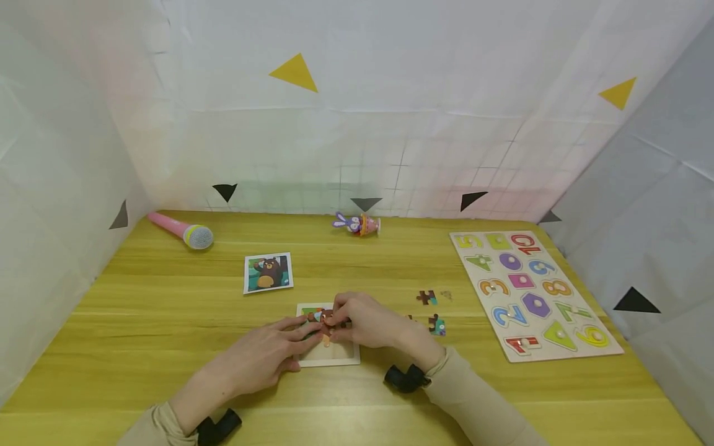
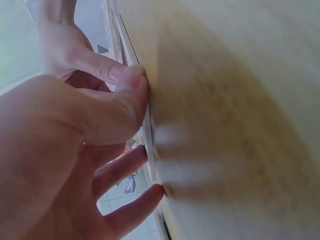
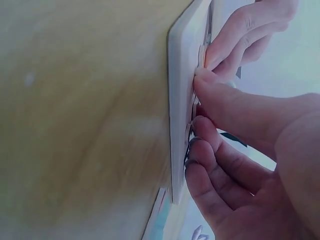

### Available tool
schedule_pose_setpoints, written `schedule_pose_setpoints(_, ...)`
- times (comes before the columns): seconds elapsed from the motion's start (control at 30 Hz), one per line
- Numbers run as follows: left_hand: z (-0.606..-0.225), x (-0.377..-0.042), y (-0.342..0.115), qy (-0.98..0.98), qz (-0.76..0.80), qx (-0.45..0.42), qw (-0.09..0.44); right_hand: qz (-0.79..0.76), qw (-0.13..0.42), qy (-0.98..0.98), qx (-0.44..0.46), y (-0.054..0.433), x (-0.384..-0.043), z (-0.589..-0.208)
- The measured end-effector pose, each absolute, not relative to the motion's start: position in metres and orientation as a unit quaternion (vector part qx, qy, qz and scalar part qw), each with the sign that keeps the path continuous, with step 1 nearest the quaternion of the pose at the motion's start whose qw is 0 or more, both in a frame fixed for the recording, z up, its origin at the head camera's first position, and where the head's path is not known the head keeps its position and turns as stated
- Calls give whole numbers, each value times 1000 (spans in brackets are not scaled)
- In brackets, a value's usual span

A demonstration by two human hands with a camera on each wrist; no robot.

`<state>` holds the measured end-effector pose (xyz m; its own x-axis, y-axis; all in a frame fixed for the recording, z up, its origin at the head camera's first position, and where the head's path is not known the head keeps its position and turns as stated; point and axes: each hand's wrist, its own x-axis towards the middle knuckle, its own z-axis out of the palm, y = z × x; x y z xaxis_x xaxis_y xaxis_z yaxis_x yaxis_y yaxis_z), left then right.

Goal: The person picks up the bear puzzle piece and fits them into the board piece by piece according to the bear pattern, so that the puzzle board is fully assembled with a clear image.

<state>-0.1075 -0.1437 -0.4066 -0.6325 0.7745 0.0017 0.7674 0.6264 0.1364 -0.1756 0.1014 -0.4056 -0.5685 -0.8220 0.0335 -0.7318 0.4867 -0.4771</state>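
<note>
A small wooden jigsaw tray [image 1: 340, 361] lies on the table, partly filled with bear-picture puzzle pieces [image 1: 326, 339]. My left hand [image 1: 253, 356] reaches over the tray's left side, its extended fingers resting on the pieces. From the right, my right hand [image 1: 370, 319] pinches a brown puzzle piece between thumb and fingers, low over the tray. That piece is mostly hidden by the fingers. The right wrist view shows the tray [image 3: 176, 110] edge-on, with the right hand's thumb and fingertips close against its top.
Loose puzzle pieces [image 1: 426, 298] lie right of the tray. A bear picture card [image 1: 269, 273] sits behind it to the left. Farther back are a pink toy microphone [image 1: 177, 229] and a rabbit toy [image 1: 359, 224]. A number-and-shape board [image 1: 504, 297] lies at right.
</note>
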Motion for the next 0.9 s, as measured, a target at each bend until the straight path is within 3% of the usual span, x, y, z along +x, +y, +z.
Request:
schedule_pose_setpoints(0.33, -406, -107, -144, 902, 93, 419, 50, -256, 122, 861, -422, 101, -174, -406)
schedule_pose_setpoints(0.9, -405, -107, -144, 904, 89, 414, 61, -277, 90, 860, -420, 105, -174, -407)
